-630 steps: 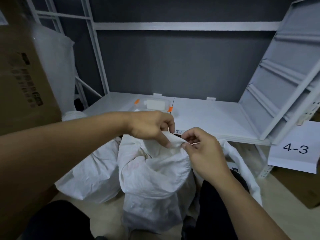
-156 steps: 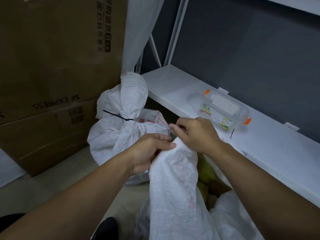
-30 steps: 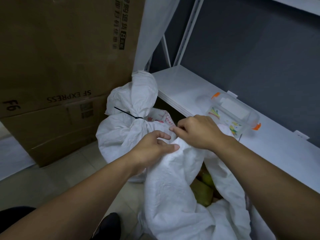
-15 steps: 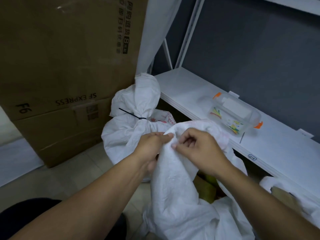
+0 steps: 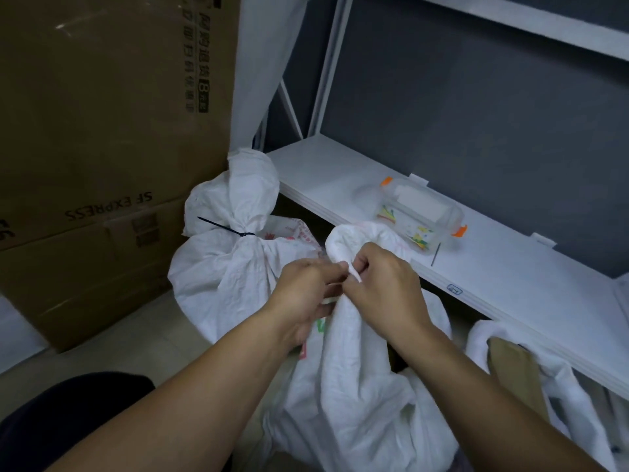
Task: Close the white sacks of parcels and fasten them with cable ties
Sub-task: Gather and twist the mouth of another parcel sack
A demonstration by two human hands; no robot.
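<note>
**Before the white shelf (image 5: pixel 510 277), a white sack (image 5: pixel 357 386) gripped at the neck**

At the middle of the view the left hand (image 5: pixel 306 291) and the right hand (image 5: pixel 384 284) meet on the bunched top of the white sack. Each has its fingers curled round a fold of the woven cloth and pinches it, and the knuckles nearly touch. The sack stands on the floor directly below the hands, at 6 o'clock, with its neck drawn up narrow between them.

At 10 o'clock from the hands stands a second white sack (image 5: pixel 231 267), its neck cinched by a black cable tie (image 5: pixel 224 228) whose tail sticks out toward 9 o'clock. Behind it, from 9 to 11 o'clock, brown cardboard boxes (image 5: pixel 102 131) are stacked, one printed SF EXPRESS upside down.

At 2 o'clock a clear plastic box (image 5: pixel 422 216) with orange clasps lies on the white shelf, and a thin dark strip (image 5: pixel 435 255) lies just beside its near side. At 4 o'clock a third white sack (image 5: pixel 478 342) gapes open under the shelf edge, with a brown parcel (image 5: pixel 510 366) showing in its mouth.
</note>
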